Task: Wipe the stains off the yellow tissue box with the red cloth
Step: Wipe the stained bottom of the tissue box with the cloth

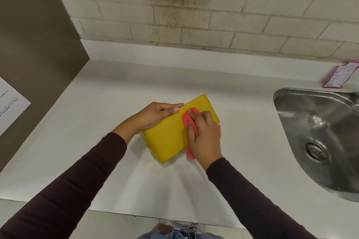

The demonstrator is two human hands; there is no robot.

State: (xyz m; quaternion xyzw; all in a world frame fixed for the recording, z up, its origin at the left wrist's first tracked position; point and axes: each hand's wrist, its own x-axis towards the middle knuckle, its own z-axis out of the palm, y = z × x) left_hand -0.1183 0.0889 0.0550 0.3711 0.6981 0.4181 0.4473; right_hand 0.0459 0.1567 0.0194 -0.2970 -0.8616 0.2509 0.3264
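Note:
The yellow tissue box [171, 137] stands tilted on the white counter [97, 141], a broad plain face turned up toward me. My left hand [155, 115] grips its far left edge, thumb on the yellow face and fingers curled over the top edge. My right hand [203, 135] holds the red cloth [189, 122] bunched under its curled fingers and presses it on the right part of the box face. Bits of cloth stick out above the fingers, at the wrist side and at the right of the hand. No stain shows on the bare yellow surface.
A steel sink [318, 137] with a round drain is set into the counter at the right. A pink packet [340, 75] lies near the wall behind it. A brown panel [29, 54] with a white notice stands at the left. A tiled wall runs along the back.

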